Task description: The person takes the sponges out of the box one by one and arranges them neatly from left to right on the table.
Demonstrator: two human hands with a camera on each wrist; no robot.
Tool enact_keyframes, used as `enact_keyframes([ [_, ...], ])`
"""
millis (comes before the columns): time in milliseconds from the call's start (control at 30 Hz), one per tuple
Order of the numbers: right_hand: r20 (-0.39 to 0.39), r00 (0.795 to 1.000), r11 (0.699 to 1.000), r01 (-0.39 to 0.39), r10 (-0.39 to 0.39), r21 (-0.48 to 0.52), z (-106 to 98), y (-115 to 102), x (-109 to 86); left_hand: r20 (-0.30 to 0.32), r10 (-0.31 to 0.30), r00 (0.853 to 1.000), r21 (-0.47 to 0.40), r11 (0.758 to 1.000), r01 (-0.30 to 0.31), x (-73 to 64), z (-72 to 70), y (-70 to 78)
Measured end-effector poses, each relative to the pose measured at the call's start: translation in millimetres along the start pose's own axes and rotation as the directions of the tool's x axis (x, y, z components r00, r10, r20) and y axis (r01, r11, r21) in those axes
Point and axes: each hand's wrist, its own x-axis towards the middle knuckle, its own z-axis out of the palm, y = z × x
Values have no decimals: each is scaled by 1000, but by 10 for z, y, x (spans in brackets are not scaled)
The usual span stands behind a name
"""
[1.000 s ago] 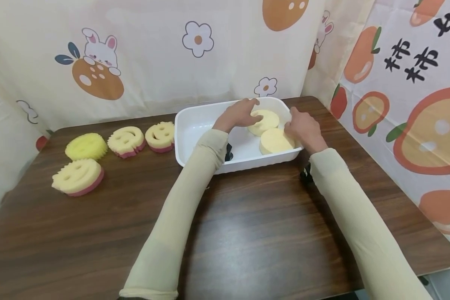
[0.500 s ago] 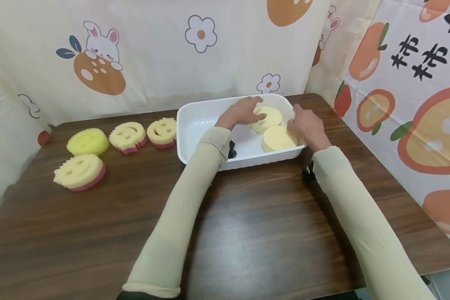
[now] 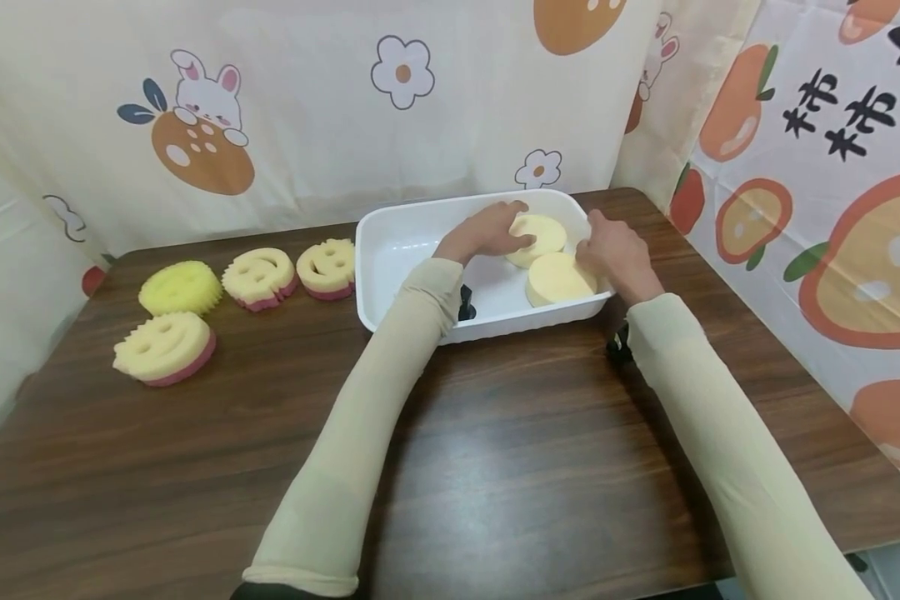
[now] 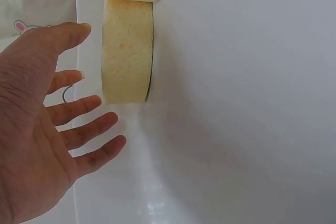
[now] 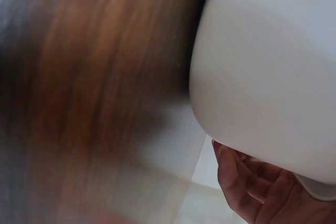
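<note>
Two round pale-yellow sponges lie in the right part of a white tray (image 3: 392,250). My left hand (image 3: 487,231) reaches over the tray beside the far sponge (image 3: 543,236); in the left wrist view its fingers (image 4: 89,132) are spread, with a gap to the sponge's side (image 4: 127,53). Close by, my right hand (image 3: 617,254) grips the tray's right rim, next to the near sponge (image 3: 560,279). Seen in the right wrist view, the curled fingers (image 5: 231,174) lie against the tray's outer wall (image 5: 262,87).
Left of the tray, several smiley-face sponges lie on the brown wooden table (image 3: 270,450): a bright yellow one (image 3: 180,288) and pink-backed ones, such as the nearest (image 3: 163,348). A printed curtain (image 3: 307,125) hangs behind the table, another sheet (image 3: 847,250) at the right.
The head view has shifted slightly. Both hands keep nearly the same places at the tray, and the sponges lie as before.
</note>
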Motion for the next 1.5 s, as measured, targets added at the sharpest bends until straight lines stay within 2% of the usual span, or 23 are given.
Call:
enact_keyframes([
  [433, 32, 999, 999, -31, 31, 17, -10, -26, 12, 30, 28, 999, 13, 1000, -29, -13, 37, -19],
  [667, 22, 999, 999, -30, 30, 27, 20, -3, -10, 75, -10, 997, -10, 1000, 10, -34, 62, 10],
  [1000, 12, 1000, 999, -24, 23, 32, 6, -1, -1, 82, 9, 997, -37, 999, -6, 5, 72, -21],
  [1267, 36, 999, 998, -32, 30, 52, -11, 1, -10, 115, -23, 993, -76, 997, 31, -24, 58, 3],
  [1500, 12, 1000, 1000, -12, 12, 29, 8, -16, -13, 98, -31, 995, -80, 996, 39, -46, 66, -20],
])
